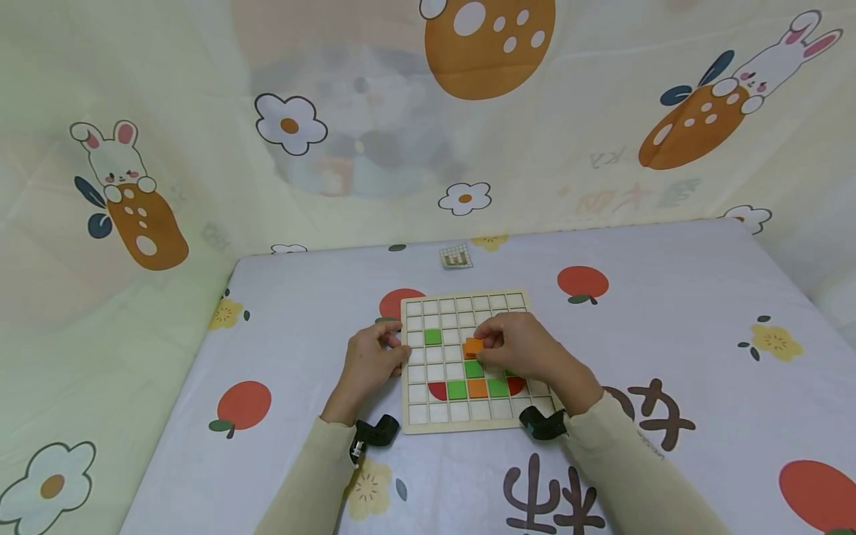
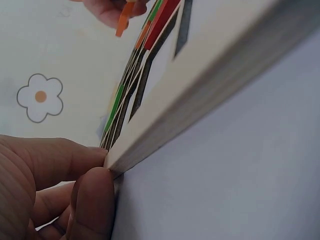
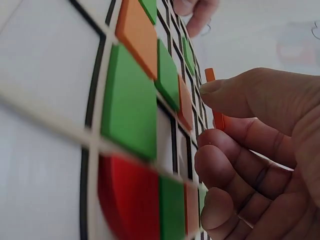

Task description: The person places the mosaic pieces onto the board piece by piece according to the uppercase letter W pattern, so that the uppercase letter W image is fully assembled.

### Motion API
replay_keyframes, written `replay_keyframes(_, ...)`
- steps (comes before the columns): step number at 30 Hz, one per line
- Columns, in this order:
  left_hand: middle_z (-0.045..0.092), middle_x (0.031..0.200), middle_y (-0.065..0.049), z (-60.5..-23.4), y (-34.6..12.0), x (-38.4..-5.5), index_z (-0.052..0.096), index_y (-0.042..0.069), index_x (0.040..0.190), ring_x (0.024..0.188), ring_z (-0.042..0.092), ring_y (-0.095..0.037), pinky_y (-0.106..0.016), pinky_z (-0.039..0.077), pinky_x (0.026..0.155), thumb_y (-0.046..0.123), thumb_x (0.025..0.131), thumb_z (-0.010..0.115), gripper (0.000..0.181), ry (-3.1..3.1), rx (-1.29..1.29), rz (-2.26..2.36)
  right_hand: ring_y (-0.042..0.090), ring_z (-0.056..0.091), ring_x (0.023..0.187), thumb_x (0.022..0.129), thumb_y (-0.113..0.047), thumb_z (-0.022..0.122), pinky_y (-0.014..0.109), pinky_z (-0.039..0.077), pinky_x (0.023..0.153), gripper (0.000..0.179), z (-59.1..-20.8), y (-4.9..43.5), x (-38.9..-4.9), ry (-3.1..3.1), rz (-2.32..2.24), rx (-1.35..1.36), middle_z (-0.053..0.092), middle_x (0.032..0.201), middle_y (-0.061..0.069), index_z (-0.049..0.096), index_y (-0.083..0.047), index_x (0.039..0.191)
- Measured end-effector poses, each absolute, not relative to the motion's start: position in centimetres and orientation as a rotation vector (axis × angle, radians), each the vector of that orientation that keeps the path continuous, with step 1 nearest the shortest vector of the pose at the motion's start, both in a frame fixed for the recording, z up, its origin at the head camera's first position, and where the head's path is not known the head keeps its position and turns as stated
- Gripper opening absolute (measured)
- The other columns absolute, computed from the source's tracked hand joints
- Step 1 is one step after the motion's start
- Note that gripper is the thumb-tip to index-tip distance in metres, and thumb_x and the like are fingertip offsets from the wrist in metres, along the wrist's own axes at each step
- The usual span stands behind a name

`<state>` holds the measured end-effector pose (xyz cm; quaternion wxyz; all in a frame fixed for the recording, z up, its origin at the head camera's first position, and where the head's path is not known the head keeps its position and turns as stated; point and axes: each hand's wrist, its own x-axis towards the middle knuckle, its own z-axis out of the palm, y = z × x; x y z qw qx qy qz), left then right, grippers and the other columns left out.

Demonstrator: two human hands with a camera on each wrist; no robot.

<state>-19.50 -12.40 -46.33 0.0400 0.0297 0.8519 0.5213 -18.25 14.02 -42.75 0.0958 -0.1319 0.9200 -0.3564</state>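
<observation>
A pale wooden grid board [image 1: 409,416] lies on the table. My left hand [image 1: 370,364] grips its left edge between thumb and fingers. Over the middle of the grid, my right hand [image 1: 524,345] pinches a small orange square tile [image 3: 210,75] above the board's surface. Just beneath it, another orange tile [image 3: 185,102] sits in a cell, with a green tile [image 1: 473,369] below that. Lower down, a row holds a red rounded tile [image 1: 438,391], a green tile [image 1: 457,390], an orange tile [image 1: 478,388], a green tile [image 1: 498,388] and a red rounded tile [image 1: 516,385]. My right hand hides some cells.
A lone green tile [image 1: 433,336] occupies a cell at the upper left of the grid. Behind the board lies a small patterned card [image 1: 456,256]. The white tablecloth [image 1: 301,334] bears printed fruit and flowers, and a printed curtain [image 1: 374,215] stands behind the table.
</observation>
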Motion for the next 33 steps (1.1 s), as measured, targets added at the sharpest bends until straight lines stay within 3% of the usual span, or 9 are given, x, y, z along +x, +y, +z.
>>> replay_keyframes(11,0.063,0.087,-0.009,-46.3,-12.5,-19.5,0.069,-0.004,0.128,0.052,0.058,-0.011,-0.025,0.057,0.051,-0.001,0.088,0.075,0.04,2.612,0.092,1.591,0.015,0.058,0.083,0.086,-0.009,0.08,0.029,0.052,0.076,0.017,-42.6,11.3,-18.8,2.739,-0.997,-0.485,0.066,0.089,0.0,0.078,-0.006,0.103)
replay_keyframes(19,0.063,0.088,-0.009,-46.3,-12.5,-19.5,0.068,-0.003,0.129,0.052,0.058,-0.012,-0.025,0.057,0.051,0.0,0.089,0.076,0.041,2.607,0.088,1.587,0.016,0.055,0.08,0.087,-0.009,0.08,0.028,0.049,0.071,0.017,-42.5,10.0,-19.3,2.728,-0.953,-0.572,0.063,0.082,-0.002,0.08,-0.005,0.103)
replay_keyframes(33,0.064,0.087,-0.009,-46.2,-12.5,-19.5,0.069,-0.002,0.129,0.051,0.058,-0.012,-0.025,0.057,0.052,0.001,0.089,0.076,0.041,2.617,0.09,1.567,0.016,0.055,0.081,0.086,-0.009,0.078,0.028,0.048,0.07,0.016,-42.7,8.9,-19.5,2.741,-0.912,-0.585,0.063,0.086,-0.001,0.08,-0.006,0.102)
